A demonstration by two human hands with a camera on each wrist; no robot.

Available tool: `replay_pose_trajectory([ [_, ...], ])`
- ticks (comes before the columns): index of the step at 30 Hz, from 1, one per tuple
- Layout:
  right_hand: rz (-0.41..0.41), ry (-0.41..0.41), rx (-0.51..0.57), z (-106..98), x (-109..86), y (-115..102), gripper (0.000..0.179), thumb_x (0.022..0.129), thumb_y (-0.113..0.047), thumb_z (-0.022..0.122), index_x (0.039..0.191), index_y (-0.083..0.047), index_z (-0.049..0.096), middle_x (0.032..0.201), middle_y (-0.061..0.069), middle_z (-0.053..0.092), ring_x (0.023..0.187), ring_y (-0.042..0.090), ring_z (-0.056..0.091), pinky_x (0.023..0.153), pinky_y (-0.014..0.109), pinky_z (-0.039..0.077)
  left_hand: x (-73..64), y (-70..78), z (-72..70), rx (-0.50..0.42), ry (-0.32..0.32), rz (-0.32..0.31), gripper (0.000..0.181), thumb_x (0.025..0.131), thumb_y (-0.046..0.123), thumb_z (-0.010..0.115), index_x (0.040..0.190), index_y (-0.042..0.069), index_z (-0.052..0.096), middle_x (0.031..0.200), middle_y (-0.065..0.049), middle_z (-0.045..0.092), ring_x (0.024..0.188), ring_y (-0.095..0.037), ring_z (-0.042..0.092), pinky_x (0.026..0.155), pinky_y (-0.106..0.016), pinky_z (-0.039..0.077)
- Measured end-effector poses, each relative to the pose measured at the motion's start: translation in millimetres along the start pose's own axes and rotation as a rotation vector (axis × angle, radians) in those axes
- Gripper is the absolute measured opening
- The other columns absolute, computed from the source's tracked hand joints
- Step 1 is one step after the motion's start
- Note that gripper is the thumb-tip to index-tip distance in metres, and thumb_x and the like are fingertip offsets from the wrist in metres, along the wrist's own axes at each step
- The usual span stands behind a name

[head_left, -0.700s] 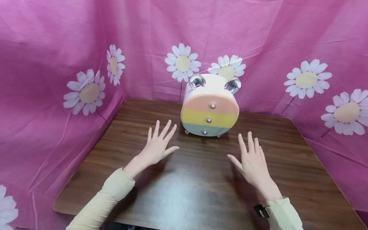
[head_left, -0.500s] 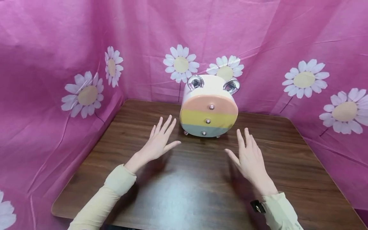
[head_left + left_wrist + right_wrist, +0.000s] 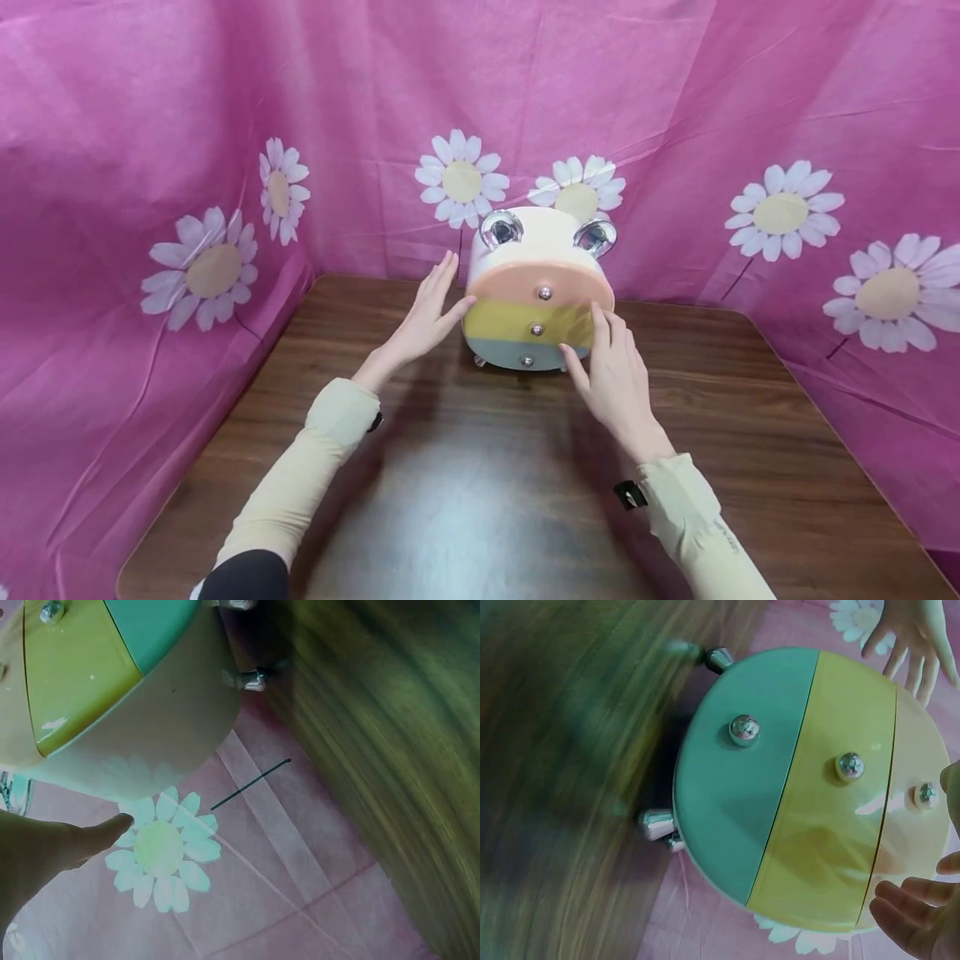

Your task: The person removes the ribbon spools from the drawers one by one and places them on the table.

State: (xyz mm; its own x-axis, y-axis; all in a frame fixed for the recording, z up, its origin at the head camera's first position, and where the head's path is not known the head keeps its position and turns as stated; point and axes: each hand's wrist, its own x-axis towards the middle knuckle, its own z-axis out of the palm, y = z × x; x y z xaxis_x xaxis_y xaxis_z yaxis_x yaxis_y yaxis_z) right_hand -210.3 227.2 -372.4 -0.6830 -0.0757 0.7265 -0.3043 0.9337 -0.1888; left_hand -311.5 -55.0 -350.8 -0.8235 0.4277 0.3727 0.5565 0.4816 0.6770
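Observation:
A small rounded drawer box (image 3: 543, 229) stands on the table, its white shell topped with chrome ears. Its front has a peach drawer (image 3: 517, 279), a yellow drawer (image 3: 495, 321) and a blue-green drawer (image 3: 495, 352), each with a round chrome knob. My left hand (image 3: 420, 325) is beside the box's left side, fingers straight and thumb apart. The left wrist view shows a digit (image 3: 90, 838) close to the white side. My right hand (image 3: 618, 387) is at the front right, fingers slightly bent, near the peach and yellow drawers (image 3: 821, 847). Whether either hand touches the box I cannot tell.
The brown wooden table (image 3: 465, 467) spreads around and in front of the box. Pink cloth (image 3: 360, 125) printed with white daisies hangs behind and at both sides. Short chrome feet (image 3: 658, 823) hold the box off the tabletop.
Both hands have moved forward and inward, from in front of the box to its left side and right front. The box still stands on the table, drawers closed.

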Motion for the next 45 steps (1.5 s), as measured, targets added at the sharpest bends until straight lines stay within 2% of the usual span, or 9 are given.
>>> replay_pose_trajectory([
  [6, -0.034, 0.06, 0.014, 18.1, 13.9, -6.4, 0.071, 0.092, -0.037, 0.066, 0.145, 0.002, 0.041, 0.121, 0.025, 0.053, 0.105, 0.04, 0.054, 0.08, 0.054, 0.053, 20.1, -1.5, 2.8, -0.037, 0.002, 0.006, 0.08, 0.101, 0.06, 0.038, 0.161, 0.021, 0.003, 0.169, 0.004, -0.004, 0.157, -0.024, -0.003, 0.129, -0.05, 0.004],
  [11, -0.048, 0.103, 0.018, 28.2, 25.8, -12.2, 0.069, 0.092, -0.036, 0.067, 0.143, 0.003, 0.043, 0.115, 0.023, 0.053, 0.101, 0.038, 0.055, 0.075, 0.052, 0.054, 38.5, -5.0, 5.3, -0.079, 0.014, 0.032, 0.081, 0.101, 0.061, 0.036, 0.161, 0.016, 0.007, 0.17, 0.0, 0.003, 0.157, -0.024, 0.003, 0.129, -0.05, 0.008],
  [18, -0.076, 0.174, 0.032, 40.5, 37.9, -17.4, 0.061, 0.09, -0.031, 0.069, 0.135, 0.004, 0.048, 0.107, 0.021, 0.056, 0.09, 0.036, 0.057, 0.068, 0.049, 0.054, 65.0, -10.4, 7.3, -0.25, 0.002, 0.005, 0.069, 0.105, 0.04, 0.043, 0.161, 0.021, 0.01, 0.169, -0.001, 0.01, 0.157, -0.021, 0.01, 0.127, -0.048, 0.018],
  [25, -0.086, 0.235, 0.052, 50.0, 46.0, -18.6, 0.048, 0.088, -0.027, 0.071, 0.122, 0.003, 0.054, 0.1, 0.019, 0.056, 0.083, 0.034, 0.056, 0.066, 0.046, 0.051, 80.6, -17.1, 12.9, -0.396, -0.057, 0.021, 0.066, 0.106, 0.031, 0.044, 0.161, 0.02, 0.009, 0.17, -0.004, 0.007, 0.156, -0.021, 0.014, 0.128, -0.04, 0.016],
  [29, -0.098, 0.25, 0.031, 52.3, 50.1, -18.5, 0.044, 0.089, -0.026, 0.071, 0.119, 0.001, 0.055, 0.097, 0.017, 0.056, 0.081, 0.033, 0.056, 0.064, 0.044, 0.051, 86.0, -18.4, 13.3, -0.417, -0.072, 0.051, 0.065, 0.105, 0.022, 0.044, 0.161, 0.017, 0.011, 0.169, -0.006, 0.007, 0.156, -0.024, 0.012, 0.128, -0.042, 0.014],
  [34, -0.107, 0.259, 0.023, 52.9, 54.2, -19.2, 0.038, 0.09, -0.023, 0.07, 0.118, -0.001, 0.057, 0.096, 0.016, 0.056, 0.08, 0.032, 0.057, 0.062, 0.043, 0.052, 79.1, 0.1, 3.5, -0.434, -0.088, 0.049, 0.064, 0.104, 0.018, 0.045, 0.16, 0.01, 0.016, 0.169, -0.013, 0.006, 0.156, -0.029, 0.01, 0.128, -0.044, 0.013],
  [37, -0.116, 0.264, 0.025, 53.5, 56.3, -19.7, 0.034, 0.09, -0.02, 0.068, 0.116, -0.002, 0.057, 0.095, 0.015, 0.056, 0.08, 0.032, 0.057, 0.06, 0.043, 0.053, 75.2, 8.7, 0.8, -0.441, -0.1, 0.037, 0.061, 0.104, 0.02, 0.044, 0.159, 0.007, 0.018, 0.169, -0.014, 0.004, 0.157, -0.028, 0.005, 0.129, -0.045, 0.007],
  [41, -0.115, 0.266, 0.024, 55.1, 57.3, -20.0, 0.027, 0.091, -0.017, 0.066, 0.112, -0.003, 0.058, 0.094, 0.015, 0.057, 0.08, 0.031, 0.057, 0.058, 0.043, 0.053, 74.7, 9.5, 4.0, -0.434, -0.102, 0.042, 0.06, 0.104, 0.021, 0.04, 0.158, 0.004, 0.018, 0.168, -0.015, -0.002, 0.157, -0.028, -0.007, 0.128, -0.048, -0.003],
  [45, -0.106, 0.266, 0.027, 56.8, 57.6, -20.3, 0.02, 0.092, -0.015, 0.065, 0.107, -0.003, 0.059, 0.093, 0.014, 0.058, 0.079, 0.03, 0.058, 0.058, 0.043, 0.054, 75.4, 6.2, 8.2, -0.43, -0.081, 0.058, 0.059, 0.104, 0.019, 0.038, 0.158, 0.004, 0.018, 0.168, -0.015, -0.004, 0.156, -0.03, -0.009, 0.128, -0.05, -0.006],
])
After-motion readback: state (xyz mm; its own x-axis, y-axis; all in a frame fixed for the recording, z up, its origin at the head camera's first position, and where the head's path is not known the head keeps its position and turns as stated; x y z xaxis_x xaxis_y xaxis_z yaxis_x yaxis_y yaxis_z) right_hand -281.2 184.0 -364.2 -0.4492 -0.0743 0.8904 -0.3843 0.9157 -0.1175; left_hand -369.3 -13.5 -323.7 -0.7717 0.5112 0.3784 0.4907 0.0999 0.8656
